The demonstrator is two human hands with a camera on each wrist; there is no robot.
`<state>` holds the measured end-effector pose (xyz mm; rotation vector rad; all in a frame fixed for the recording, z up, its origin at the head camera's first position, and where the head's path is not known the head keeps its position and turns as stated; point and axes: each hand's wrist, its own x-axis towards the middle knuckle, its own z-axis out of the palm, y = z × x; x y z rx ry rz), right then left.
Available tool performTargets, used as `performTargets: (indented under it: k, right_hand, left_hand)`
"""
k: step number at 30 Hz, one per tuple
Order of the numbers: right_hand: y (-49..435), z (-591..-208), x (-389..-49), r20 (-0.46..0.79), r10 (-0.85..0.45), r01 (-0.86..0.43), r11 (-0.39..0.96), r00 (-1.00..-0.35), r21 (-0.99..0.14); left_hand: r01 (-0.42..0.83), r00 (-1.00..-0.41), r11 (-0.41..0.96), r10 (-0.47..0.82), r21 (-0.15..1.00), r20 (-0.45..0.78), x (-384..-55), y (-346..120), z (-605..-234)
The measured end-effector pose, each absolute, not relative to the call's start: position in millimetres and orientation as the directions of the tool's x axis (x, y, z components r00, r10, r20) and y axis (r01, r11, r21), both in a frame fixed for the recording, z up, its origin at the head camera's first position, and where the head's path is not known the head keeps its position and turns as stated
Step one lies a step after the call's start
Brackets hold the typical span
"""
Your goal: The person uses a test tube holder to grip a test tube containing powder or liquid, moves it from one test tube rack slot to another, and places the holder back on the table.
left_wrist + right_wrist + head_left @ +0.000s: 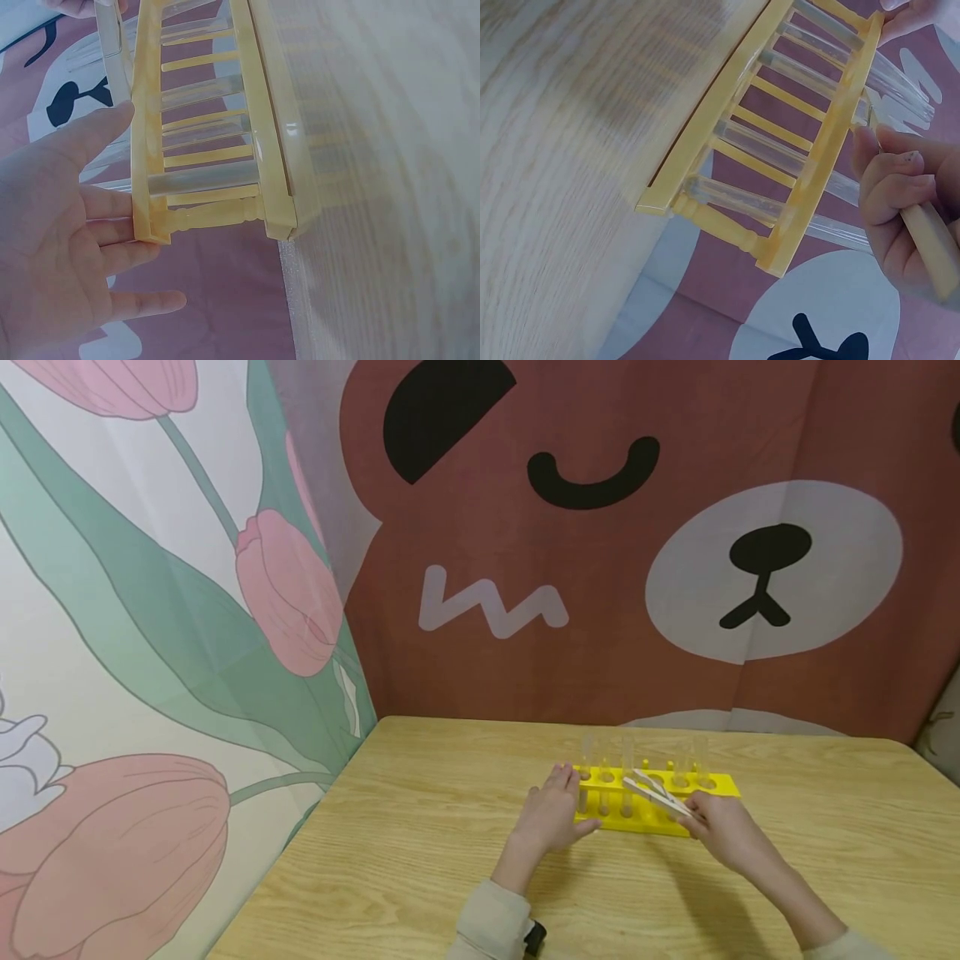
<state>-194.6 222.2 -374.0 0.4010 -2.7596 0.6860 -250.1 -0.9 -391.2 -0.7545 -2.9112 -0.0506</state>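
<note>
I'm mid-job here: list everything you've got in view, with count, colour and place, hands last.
Test-tube rack: one, yellow, on the table between the hands
Test tubes: five, clear, standing in the rack
Wooden clamp: one, pale, in the right hand, across the rack's front
Table: one, light wood, under the rack
Bear-print cloth: one, mostly brown, behind the table
Tulip-print cloth: one, pale with pink and green, to the left
Wristband: one, dark, at the left wrist
Sleeves: two, beige, on the forearms
Left hand: one, bare, touching the rack's left end
Right hand: one, bare, gripping the clamp
</note>
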Motion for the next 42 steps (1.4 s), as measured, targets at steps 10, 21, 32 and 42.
performTargets:
  k: [10, 21, 32, 42]
  right_hand:
    - [221.1, -371.9, -197.3, 0.295, -0.198, -0.314, 0.848, -0.935, -0.427]
    - [219.7, -370.0, -197.5, 0.25, -0.177, -0.276, 0.851, -0.952, -0.447]
    - [219.1, -366.8, -199.2, 0.24, -0.167, -0.261, 0.858, -0.956, -0.443]
    - [217.5, -364.8, -199.1, 0.233, -0.163, -0.256, 0.855, -0.959, -0.452]
  left_hand:
    - [0.483, -0.869, 0.875, 0.476, 0.018, 0.135, -250.7, -0.5, -391.7]
    - [0.487, -0.867, 0.872, 0.477, 0.044, 0.141, -250.2, -0.9, -394.2]
    - [0.488, -0.866, 0.872, 0.477, 0.043, 0.147, -250.7, -0.5, -393.8]
    - [0.493, -0.863, 0.869, 0.484, 0.036, 0.144, -249.0, -1.8, -392.0]
